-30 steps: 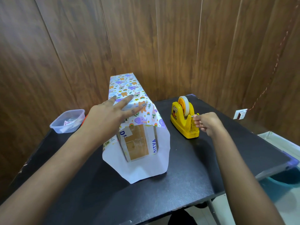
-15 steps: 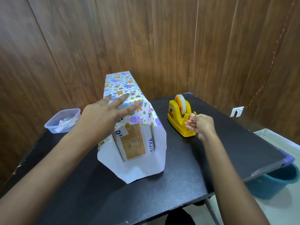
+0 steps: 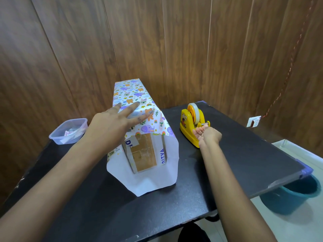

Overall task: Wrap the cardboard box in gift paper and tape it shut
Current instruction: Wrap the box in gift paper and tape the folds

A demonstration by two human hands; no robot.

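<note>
Patterned gift paper (image 3: 130, 92) is pinned on the cardboard box (image 3: 143, 154), mid-frame, by the left hand (image 3: 111, 123), fingers straight and spread, likely holding the seam for taping. The right hand (image 3: 208, 136) curls at the tape dispenser (image 3: 187, 126); whether it grips tape, I cannot tell.

Glossy printed paper (image 3: 132, 95), brown cardboard box (image 3: 142, 152), yellow plastic dispenser (image 3: 189, 126), matt black table (image 3: 227, 154).
</note>
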